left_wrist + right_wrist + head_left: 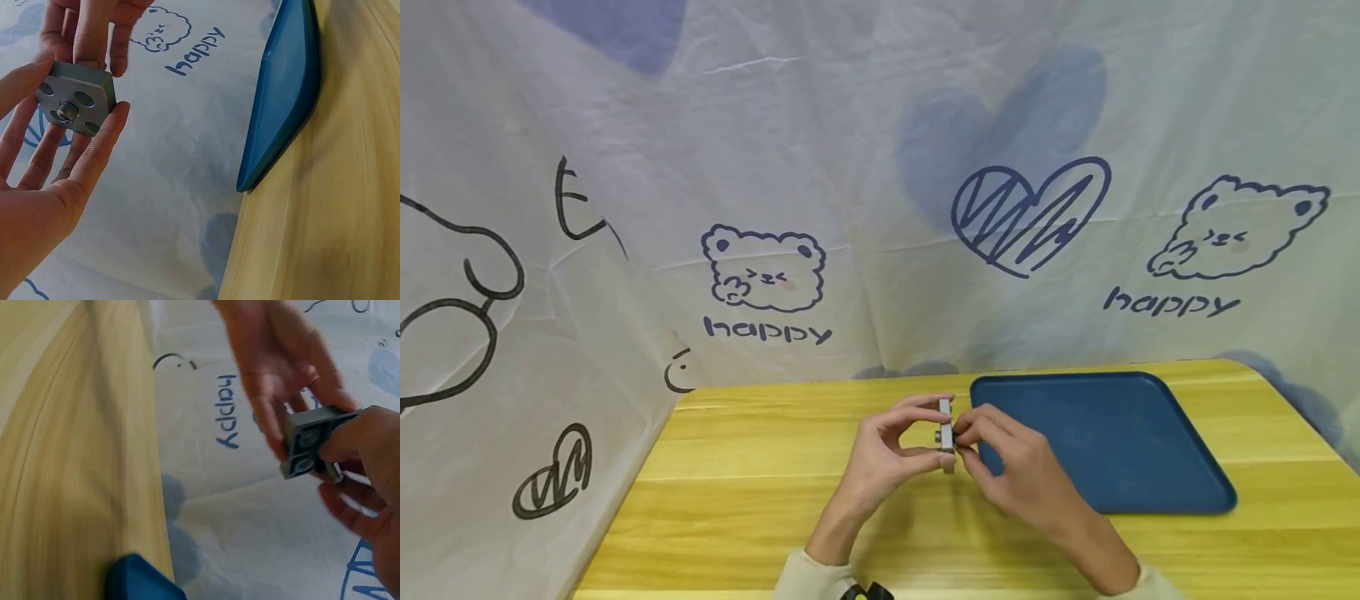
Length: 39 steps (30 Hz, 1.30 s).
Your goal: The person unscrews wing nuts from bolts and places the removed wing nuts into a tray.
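Observation:
A small grey square block (75, 94) with round holes is held up over the table. The head of a screw (67, 112) stands out from its holed face. My left hand (883, 446) grips the block by its edges, thumb on one side and fingers on the other. On the block's recessed back face, the thumb and fingertips of my right hand (1015, 458) close in a pinch. There, in the right wrist view, a threaded screw end (338, 472) shows between them. What else the right fingertips cover is hidden.
A blue tray (1105, 442) lies to the right on the wood-grain table (737, 492), beside the right hand. A pale cloth (880, 167) with printed hearts and bears hangs behind the table and along its left side.

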Available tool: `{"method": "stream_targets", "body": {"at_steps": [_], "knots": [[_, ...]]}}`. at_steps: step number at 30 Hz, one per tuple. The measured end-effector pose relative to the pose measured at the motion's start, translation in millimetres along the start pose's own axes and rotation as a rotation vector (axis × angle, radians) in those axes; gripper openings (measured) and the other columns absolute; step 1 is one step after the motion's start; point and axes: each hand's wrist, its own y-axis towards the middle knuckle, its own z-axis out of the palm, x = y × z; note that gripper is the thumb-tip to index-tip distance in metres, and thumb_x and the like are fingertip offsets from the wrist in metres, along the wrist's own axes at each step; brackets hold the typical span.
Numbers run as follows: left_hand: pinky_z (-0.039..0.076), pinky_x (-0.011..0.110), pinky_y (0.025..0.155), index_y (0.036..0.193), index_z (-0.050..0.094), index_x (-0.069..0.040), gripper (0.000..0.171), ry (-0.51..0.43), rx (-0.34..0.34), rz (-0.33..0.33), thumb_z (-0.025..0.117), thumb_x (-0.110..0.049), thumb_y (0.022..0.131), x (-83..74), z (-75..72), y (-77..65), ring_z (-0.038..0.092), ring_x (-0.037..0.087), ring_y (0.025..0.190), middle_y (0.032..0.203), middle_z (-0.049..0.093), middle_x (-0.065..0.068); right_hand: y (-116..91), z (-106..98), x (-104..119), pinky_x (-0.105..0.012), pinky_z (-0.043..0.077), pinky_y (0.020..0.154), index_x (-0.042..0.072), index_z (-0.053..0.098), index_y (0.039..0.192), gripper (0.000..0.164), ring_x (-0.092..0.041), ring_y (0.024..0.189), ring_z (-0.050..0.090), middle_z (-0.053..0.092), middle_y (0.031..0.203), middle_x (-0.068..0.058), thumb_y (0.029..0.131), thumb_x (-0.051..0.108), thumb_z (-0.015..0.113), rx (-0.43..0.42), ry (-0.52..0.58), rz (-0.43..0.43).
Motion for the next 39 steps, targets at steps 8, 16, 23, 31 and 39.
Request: {"method": "stream_targets", "body": {"at_steps": [8, 16, 23, 31, 39], "knots": [[0.059, 0.047, 0.093, 0.119, 0.069, 0.011, 0.041, 0.0, -0.018, 0.001, 0.083, 0.008, 0.081, -2.5, -1.8, -0.7, 0.051, 0.038, 0.135, 0.144, 0.057, 0.017, -2, 5, -3, -0.021, 0.057, 0.077, 0.009, 0.067, 0.098, 0.013, -0.016, 0.091, 0.066, 0.064, 0.109, -0.004, 0.092, 0.0, 0.075, -0.006, -0.028, -0.062], [0.059, 0.05, 0.092, 0.119, 0.068, 0.012, 0.041, -0.016, -0.017, 0.001, 0.081, 0.014, 0.08, -4.2, -1.3, 3.3, 0.052, 0.034, 0.135, 0.145, 0.055, 0.017, -1, -2, 1, -0.025, 0.058, 0.08, 0.019, 0.069, 0.105, 0.03, -0.014, 0.098, 0.065, 0.066, 0.116, -0.001, 0.088, -0.005, 0.076, -0.035, 0.164, 0.177], [0.059, 0.052, 0.091, 0.116, 0.069, 0.013, 0.039, -0.03, 0.016, 0.045, 0.083, 0.01, 0.079, -1.0, -0.9, 1.5, 0.052, 0.04, 0.134, 0.142, 0.057, 0.021, -3, -6, -4, -0.034, 0.062, 0.083, 0.002, 0.068, 0.113, 0.014, -0.019, 0.098, 0.071, 0.069, 0.112, -0.014, 0.103, 0.011, 0.064, -0.062, 0.449, 0.591], [0.06, 0.05, 0.09, 0.116, 0.071, 0.01, 0.036, 0.003, 0.061, 0.079, 0.082, 0.01, 0.082, 3.4, 3.3, 1.2, 0.05, 0.043, 0.135, 0.142, 0.056, 0.023, 1, -17, -3, -0.039, 0.063, 0.084, -0.009, 0.061, 0.128, 0.045, -0.025, 0.095, 0.073, 0.074, 0.108, -0.016, 0.102, 0.027, 0.068, 0.119, 0.735, 0.931], [0.059, 0.049, 0.092, 0.116, 0.072, 0.009, 0.035, 0.021, 0.065, 0.044, 0.082, 0.008, 0.082, 2.9, 7.6, 1.0, 0.049, 0.041, 0.137, 0.144, 0.056, 0.021, 1, -17, -5, -0.035, 0.063, 0.08, -0.01, 0.063, 0.122, 0.037, -0.021, 0.09, 0.073, 0.075, 0.101, -0.012, 0.1, 0.019, 0.07, 0.146, 0.803, 0.951]]}}
